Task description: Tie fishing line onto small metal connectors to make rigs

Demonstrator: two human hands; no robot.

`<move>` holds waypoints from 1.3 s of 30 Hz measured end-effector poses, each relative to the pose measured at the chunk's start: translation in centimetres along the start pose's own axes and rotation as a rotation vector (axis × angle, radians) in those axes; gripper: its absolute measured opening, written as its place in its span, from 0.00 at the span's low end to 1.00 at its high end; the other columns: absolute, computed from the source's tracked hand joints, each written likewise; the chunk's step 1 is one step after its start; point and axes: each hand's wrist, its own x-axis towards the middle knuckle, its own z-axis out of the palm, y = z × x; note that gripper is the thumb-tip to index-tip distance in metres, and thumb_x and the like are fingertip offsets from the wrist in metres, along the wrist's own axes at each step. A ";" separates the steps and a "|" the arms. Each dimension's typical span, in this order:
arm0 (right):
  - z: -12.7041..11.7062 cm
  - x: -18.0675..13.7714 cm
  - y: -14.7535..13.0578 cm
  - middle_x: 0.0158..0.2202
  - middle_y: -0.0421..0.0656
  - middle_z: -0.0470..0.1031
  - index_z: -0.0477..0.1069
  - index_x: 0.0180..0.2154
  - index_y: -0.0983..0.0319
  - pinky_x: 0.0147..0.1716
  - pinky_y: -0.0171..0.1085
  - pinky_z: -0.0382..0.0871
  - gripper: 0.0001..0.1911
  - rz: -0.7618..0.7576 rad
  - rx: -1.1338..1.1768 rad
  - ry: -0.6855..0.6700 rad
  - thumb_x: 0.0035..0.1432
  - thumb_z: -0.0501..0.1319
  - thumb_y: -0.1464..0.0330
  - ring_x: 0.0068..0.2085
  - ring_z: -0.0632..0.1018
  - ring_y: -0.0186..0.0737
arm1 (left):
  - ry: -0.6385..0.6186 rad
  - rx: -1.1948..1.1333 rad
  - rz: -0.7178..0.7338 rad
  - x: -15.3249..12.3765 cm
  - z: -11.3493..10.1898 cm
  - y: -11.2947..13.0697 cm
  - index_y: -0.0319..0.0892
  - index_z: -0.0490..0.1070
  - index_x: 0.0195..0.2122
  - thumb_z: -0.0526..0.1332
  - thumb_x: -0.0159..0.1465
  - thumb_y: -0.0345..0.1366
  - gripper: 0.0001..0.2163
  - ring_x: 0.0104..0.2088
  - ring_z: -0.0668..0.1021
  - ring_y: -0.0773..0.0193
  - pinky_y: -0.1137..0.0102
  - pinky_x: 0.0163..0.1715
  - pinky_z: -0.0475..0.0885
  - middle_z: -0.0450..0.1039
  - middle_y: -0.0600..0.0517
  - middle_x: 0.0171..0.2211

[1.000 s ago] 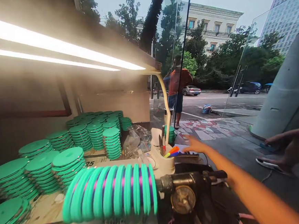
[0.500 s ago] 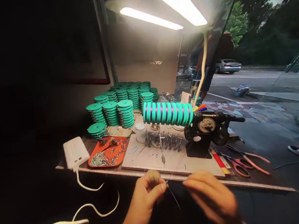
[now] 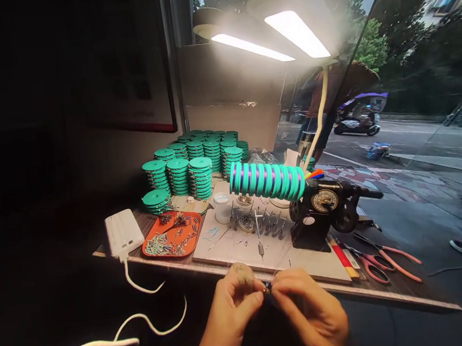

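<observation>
My left hand (image 3: 238,303) is closed in a pinch just in front of the table edge, a pale wrap covering one finger. Between its fingertips and those of my right hand (image 3: 311,305) shows a tiny blue piece (image 3: 268,286), with thin line faintly visible above it. The right fingertips are pinched against the piece's other side; what exactly they grip is too small to make out. Beyond the hands, a slim swivel with a grey weight (image 3: 261,249) lies on the pale board (image 3: 221,252). A row of green foam spools (image 3: 266,181) sits on a black winding machine (image 3: 329,200).
An orange tray (image 3: 192,245) of small tackle parts and a white power bank (image 3: 123,232) lie left. Stacked green spools (image 3: 201,178) stand behind. Scissors (image 3: 372,266) and pliers (image 3: 401,261) lie right. A lamp (image 3: 300,34) hangs overhead; a person (image 3: 318,118) stands outside.
My right hand has moved left and closed in a pinch beside the left fingertips. The thin dark strand that hung below the left hand no longer shows. The view has shifted slightly.
</observation>
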 end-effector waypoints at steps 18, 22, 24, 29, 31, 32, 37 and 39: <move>-0.8 1.0 0.3 0.24 0.45 0.74 0.70 0.29 0.64 0.28 0.35 0.64 0.08 -0.335 -0.548 -0.059 0.56 0.53 0.77 0.27 0.73 0.37 | 0.027 0.003 0.011 0.3 0.0 0.0 0.39 0.70 0.25 0.64 0.51 0.37 0.07 0.24 0.61 0.71 0.75 0.25 0.57 0.58 0.56 0.24; -0.5 0.9 0.3 0.23 0.44 0.73 0.70 0.28 0.64 0.28 0.35 0.63 0.09 -0.311 -0.562 -0.041 0.56 0.53 0.77 0.26 0.72 0.37 | 0.019 0.016 0.012 0.2 -0.2 -0.2 0.39 0.70 0.26 0.64 0.51 0.38 0.07 0.25 0.61 0.70 0.74 0.26 0.57 0.58 0.56 0.24; -0.4 1.0 0.3 0.23 0.45 0.73 0.69 0.27 0.64 0.27 0.35 0.62 0.09 -0.313 -0.564 -0.036 0.56 0.53 0.77 0.26 0.72 0.37 | 0.016 0.025 0.022 0.3 -0.2 -0.3 0.39 0.70 0.26 0.64 0.51 0.38 0.08 0.25 0.62 0.70 0.74 0.26 0.57 0.59 0.56 0.25; -0.3 1.2 0.2 0.22 0.45 0.71 0.69 0.26 0.64 0.25 0.35 0.61 0.08 -0.377 -0.540 -0.122 0.54 0.54 0.77 0.25 0.70 0.37 | 0.013 0.046 0.035 0.4 -0.1 -0.1 0.39 0.70 0.25 0.64 0.51 0.40 0.09 0.26 0.62 0.68 0.72 0.28 0.58 0.58 0.56 0.25; -0.5 1.4 0.1 0.21 0.44 0.70 0.69 0.26 0.64 0.24 0.34 0.61 0.06 -0.371 -0.487 -0.202 0.53 0.56 0.76 0.23 0.69 0.36 | 0.022 0.065 0.045 0.4 0.0 0.0 0.38 0.71 0.25 0.63 0.52 0.39 0.09 0.28 0.62 0.67 0.71 0.29 0.59 0.58 0.55 0.25; -0.7 1.4 0.1 0.21 0.44 0.71 0.70 0.28 0.64 0.24 0.34 0.62 0.06 -0.340 -0.437 -0.226 0.53 0.56 0.76 0.24 0.70 0.36 | 0.030 0.066 0.046 0.5 0.0 0.1 0.38 0.71 0.25 0.63 0.52 0.39 0.09 0.28 0.63 0.66 0.71 0.30 0.59 0.58 0.55 0.25; -1.3 1.7 0.1 0.26 0.42 0.76 0.73 0.30 0.62 0.29 0.31 0.68 0.05 0.186 -0.111 -0.255 0.54 0.58 0.72 0.28 0.76 0.36 | 0.063 0.021 0.006 0.4 0.2 0.1 0.38 0.70 0.23 0.64 0.52 0.39 0.09 0.26 0.63 0.68 0.73 0.27 0.59 0.58 0.55 0.24; -1.3 1.8 -0.1 0.25 0.41 0.76 0.74 0.27 0.61 0.30 0.31 0.69 0.05 0.410 -0.002 -0.232 0.52 0.60 0.68 0.29 0.76 0.37 | 0.067 -0.010 -0.024 0.3 0.2 0.0 0.38 0.69 0.22 0.64 0.51 0.38 0.09 0.24 0.62 0.70 0.74 0.25 0.58 0.58 0.56 0.23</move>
